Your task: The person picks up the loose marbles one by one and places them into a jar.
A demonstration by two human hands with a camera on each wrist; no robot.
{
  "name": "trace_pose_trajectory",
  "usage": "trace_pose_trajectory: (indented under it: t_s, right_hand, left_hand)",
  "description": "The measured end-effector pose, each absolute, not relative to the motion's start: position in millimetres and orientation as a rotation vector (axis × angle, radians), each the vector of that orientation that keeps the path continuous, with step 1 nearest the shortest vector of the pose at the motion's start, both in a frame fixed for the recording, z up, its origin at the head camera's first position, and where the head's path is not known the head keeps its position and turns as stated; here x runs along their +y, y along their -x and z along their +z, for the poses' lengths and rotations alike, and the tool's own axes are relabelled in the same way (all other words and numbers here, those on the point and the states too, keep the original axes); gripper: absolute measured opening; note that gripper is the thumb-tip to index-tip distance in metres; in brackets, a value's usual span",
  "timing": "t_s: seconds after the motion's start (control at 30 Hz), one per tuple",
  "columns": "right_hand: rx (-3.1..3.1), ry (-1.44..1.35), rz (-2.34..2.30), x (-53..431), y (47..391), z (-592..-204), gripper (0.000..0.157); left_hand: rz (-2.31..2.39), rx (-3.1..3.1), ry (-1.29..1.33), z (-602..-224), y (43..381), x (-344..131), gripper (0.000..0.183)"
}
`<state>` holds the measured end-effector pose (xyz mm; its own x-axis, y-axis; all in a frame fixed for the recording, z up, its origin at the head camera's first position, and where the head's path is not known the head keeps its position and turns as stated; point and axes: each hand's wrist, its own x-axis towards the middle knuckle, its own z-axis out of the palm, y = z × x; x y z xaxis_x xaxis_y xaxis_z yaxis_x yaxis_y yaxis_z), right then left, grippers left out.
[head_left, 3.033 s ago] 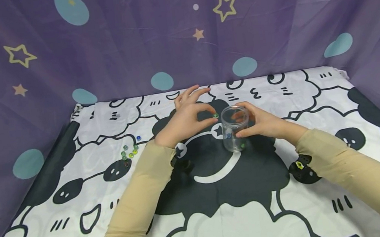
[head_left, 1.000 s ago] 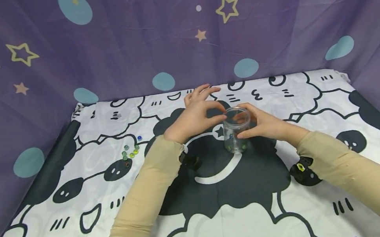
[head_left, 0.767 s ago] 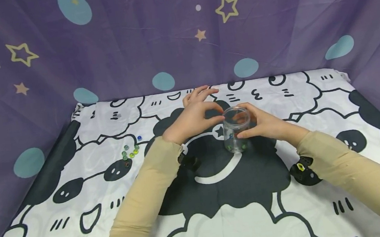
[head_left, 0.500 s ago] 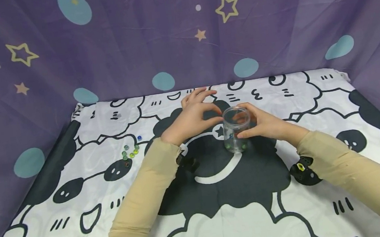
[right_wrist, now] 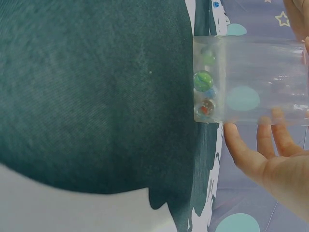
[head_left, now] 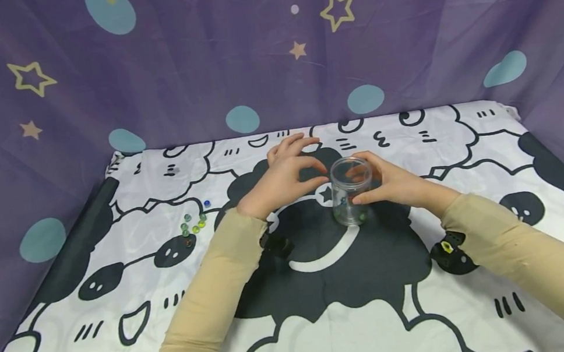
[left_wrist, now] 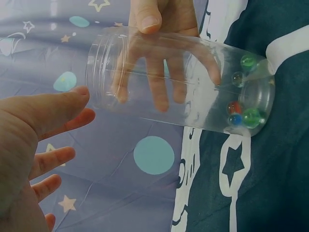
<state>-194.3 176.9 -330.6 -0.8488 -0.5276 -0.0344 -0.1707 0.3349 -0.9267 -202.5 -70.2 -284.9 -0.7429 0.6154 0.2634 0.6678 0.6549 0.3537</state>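
Note:
A clear jar (head_left: 341,191) stands upright on the cloth's dark patch, its mouth uncovered. My right hand (head_left: 391,183) grips its right side, thumb in front and fingers behind. Several glass marbles lie at the jar's bottom; the left wrist view shows a green marble (left_wrist: 251,117), a red one (left_wrist: 234,107) and a blue one (left_wrist: 234,120) among them. Just left of the rim is my left hand (head_left: 283,182), thumb and forefinger apart with nothing between them, the other fingers spread.
Several loose marbles sit in a cluster on the cloth to the left, including a yellow marble (head_left: 196,229), a blue marble (head_left: 207,203) and a brownish marble (head_left: 188,242). The black-and-white printed cloth (head_left: 329,346) ends at a purple curtain (head_left: 186,82) behind.
Three seconds ago my left hand pinched a green marble beside the rim. It moved to the jar's mouth, let the marble go, and has drawn back slightly left. The right hand keeps its grip.

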Motion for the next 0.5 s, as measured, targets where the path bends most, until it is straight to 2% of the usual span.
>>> trace_pose_trajectory:
  t_s: [0.5]
  right_hand:
    - [2.287, 0.634, -1.526, 176.5, 194.3, -331.6, 0.076]
  left_hand:
    - [-0.679, -2.762, 1.048, -298.4, 193.9, -91.1, 0.012]
